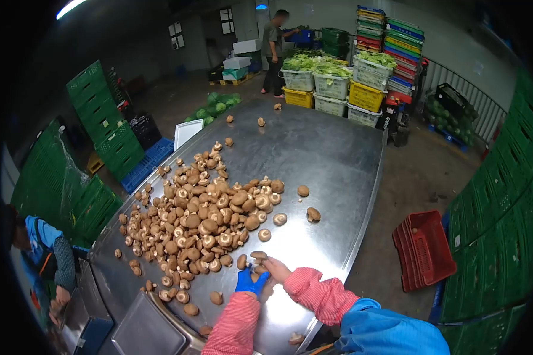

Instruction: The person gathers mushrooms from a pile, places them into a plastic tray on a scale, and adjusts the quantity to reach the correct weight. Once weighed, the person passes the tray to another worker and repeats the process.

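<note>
Right hand (277,270) — bare, pink checked cuff; fingertips drawn together on a mushroom (259,255), pinched at its near right side. Its cap lies wider than tall, long axis running roughly left to right across the view; stem end partly under the fingers, direction unclear. Position: over the near part of the steel table (331,171), closer to the near edge than the far one.

Left hand (252,283) — blue glove, just beside the right hand; fingers parted and half curled. A second mushroom (242,262) sits at the fingertips, cap taller than wide, long axis roughly up the view. Cannot tell whether it is gripped.

Mushroom pile (195,219) spreads from beside the hands toward the left edge, caps and stems facing mixed ways. Strays: one (313,215) toward the right edge, one (216,297) left of the glove. Metal tray (148,330) at the near left corner, left of the left sleeve (234,325). Red crates (423,251) on the floor, off the right edge. Co-worker (47,260) beyond the near left corner.
</note>
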Motion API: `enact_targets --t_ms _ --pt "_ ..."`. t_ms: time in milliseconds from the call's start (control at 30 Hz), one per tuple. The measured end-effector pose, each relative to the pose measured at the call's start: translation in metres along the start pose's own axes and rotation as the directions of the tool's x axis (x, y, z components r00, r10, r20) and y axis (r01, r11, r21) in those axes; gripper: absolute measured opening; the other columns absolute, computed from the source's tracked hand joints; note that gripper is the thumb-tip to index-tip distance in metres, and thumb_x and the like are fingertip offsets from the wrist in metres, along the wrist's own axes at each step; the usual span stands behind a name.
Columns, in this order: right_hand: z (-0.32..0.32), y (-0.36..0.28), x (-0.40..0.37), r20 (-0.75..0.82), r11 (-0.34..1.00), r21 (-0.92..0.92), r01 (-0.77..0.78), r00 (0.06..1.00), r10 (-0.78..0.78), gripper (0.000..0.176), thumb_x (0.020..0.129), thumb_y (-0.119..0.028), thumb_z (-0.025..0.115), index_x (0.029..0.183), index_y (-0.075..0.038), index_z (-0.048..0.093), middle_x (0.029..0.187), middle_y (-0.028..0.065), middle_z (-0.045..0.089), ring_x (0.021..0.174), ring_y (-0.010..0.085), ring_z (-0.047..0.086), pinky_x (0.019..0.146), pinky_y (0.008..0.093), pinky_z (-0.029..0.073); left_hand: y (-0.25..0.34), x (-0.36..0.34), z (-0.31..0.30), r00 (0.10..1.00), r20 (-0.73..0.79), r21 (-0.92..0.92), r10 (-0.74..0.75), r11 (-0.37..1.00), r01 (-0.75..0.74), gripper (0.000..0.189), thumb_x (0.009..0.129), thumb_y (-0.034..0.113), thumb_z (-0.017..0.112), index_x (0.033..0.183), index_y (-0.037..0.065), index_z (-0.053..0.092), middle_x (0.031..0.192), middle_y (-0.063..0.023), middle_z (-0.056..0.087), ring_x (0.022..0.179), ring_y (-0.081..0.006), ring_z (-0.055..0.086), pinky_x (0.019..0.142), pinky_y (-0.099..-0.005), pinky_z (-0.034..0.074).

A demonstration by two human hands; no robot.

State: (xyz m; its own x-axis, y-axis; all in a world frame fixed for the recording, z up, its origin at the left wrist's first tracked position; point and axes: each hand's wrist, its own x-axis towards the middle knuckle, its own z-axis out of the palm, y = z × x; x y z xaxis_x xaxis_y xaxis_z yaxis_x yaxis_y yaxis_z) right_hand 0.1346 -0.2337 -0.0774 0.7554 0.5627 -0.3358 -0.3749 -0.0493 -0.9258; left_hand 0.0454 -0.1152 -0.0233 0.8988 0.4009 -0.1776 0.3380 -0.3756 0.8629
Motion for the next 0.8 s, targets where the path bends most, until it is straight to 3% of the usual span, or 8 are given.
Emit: enact_targets --t_ms 33,67,267,400,500,633,700,800 --pt "0.006 -0.005 -0.005 -0.019 0.999 0.042 0.03 0.999 -0.03 0.034 0.095 -0.03 0.038 0.117 -0.007 0.05 0.083 0.0086 0.06 0.055 0.0166 0.058 0.045 0.0269 0.05 0.019 -0.009 0.0 0.994 -0.069 0.149 0.087 0.986 -0.076 0.068 0.073 0.035 0.071 0.126 0.004 0.044 0.109 -0.0192 0.057 0.1 -0.0286 0.059 0.085 -0.0383 0.047" --pt "0.003 -0.009 -0.015 -0.053 0.998 0.019 -0.056 0.997 0.057 0.035 0.096 -0.031 0.037 0.116 -0.005 0.051 0.088 0.0087 0.06 0.065 0.0159 0.06 0.052 0.027 0.051 0.038 -0.019 -0.005 0.99 -0.123 0.196 -0.072 0.976 0.095 0.072 0.069 0.052 0.069 0.119 0.001 0.053 0.116 -0.0259 0.054 0.11 -0.0369 0.053 0.092 -0.0403 0.043" --pt "0.028 -0.013 -0.049 -0.149 0.996 0.09 0.002 0.989 0.011 0.037 0.097 -0.032 0.036 0.112 -0.004 0.054 0.093 0.0076 0.06 0.08 0.0131 0.058 0.066 0.0259 0.049 0.069 -0.057 -0.032 0.98 -0.123 0.564 0.157 0.824 -0.061 0.072 0.068 0.053 0.07 0.118 0.003 0.054 0.108 -0.0228 0.055 0.1 -0.0378 0.055 0.091 -0.042 0.043" --pt "0.044 -0.006 -0.045 -0.221 0.969 0.052 0.24 0.95 -0.223 0.034 0.097 -0.03 0.039 0.109 -0.002 0.055 0.092 0.0075 0.059 0.085 0.0124 0.055 0.076 0.0273 0.046 0.04 -0.062 -0.054 0.912 -0.273 0.383 0.304 0.904 -0.187 0.063 0.077 0.041 0.069 0.123 0.004 0.05 0.112 -0.0208 0.055 0.101 -0.0312 0.055 0.09 -0.039 0.043" --pt "0.077 -0.027 -0.058 -0.281 0.948 -0.015 0.316 0.909 -0.308 0.032 0.097 -0.027 0.042 0.103 0.001 0.056 0.088 0.0103 0.061 0.084 0.0173 0.055 0.08 0.0298 0.043 -0.029 -0.032 -0.07 0.953 -0.294 -0.43 -0.078 0.901 -0.058 0.058 0.082 0.031 0.067 0.128 0.004 0.046 0.118 -0.0172 0.053 0.098 -0.0233 0.055 0.084 -0.0344 0.045" --pt "0.137 -0.057 -0.084 -0.201 0.995 0.049 0.086 0.977 -0.074 0.038 0.095 -0.032 0.044 0.105 0.002 0.055 0.09 0.0127 0.062 0.085 0.0216 0.059 0.074 0.0319 0.047 -0.016 -0.055 -0.119 0.978 -0.206 -0.335 -0.022 0.941 -0.049 0.043 0.09 0.023 0.058 0.127 0.005 0.048 0.118 -0.013 0.055 0.097 -0.0177 0.054 0.084 -0.0307 0.045" --pt "0.163 -0.046 -0.084 -0.077 0.986 -0.047 0.16 0.984 -0.163 0.038 0.096 -0.036 0.042 0.109 0.0 0.049 0.082 0.0117 0.059 0.065 0.0199 0.061 0.053 0.0286 0.048 -0.035 -0.068 -0.151 0.974 -0.225 -0.091 -0.024 0.996 0.004 0.04 0.091 0.022 0.057 0.125 0.004 0.05 0.117 -0.0119 0.057 0.099 -0.0174 0.054 0.087 -0.0303 0.044" --pt "0.203 -0.054 -0.107 0.193 0.999 0.02 -0.033 0.981 0.029 0.037 0.097 -0.038 0.039 0.108 -0.003 0.045 0.069 0.0089 0.055 0.049 0.0141 0.057 0.043 0.0255 0.046 -0.072 -0.089 -0.2 0.968 -0.249 -0.175 0.019 0.982 -0.065 0.037 0.093 0.02 0.053 0.124 0.002 0.052 0.116 -0.0095 0.058 0.104 -0.017 0.053 0.093 -0.0285 0.04"
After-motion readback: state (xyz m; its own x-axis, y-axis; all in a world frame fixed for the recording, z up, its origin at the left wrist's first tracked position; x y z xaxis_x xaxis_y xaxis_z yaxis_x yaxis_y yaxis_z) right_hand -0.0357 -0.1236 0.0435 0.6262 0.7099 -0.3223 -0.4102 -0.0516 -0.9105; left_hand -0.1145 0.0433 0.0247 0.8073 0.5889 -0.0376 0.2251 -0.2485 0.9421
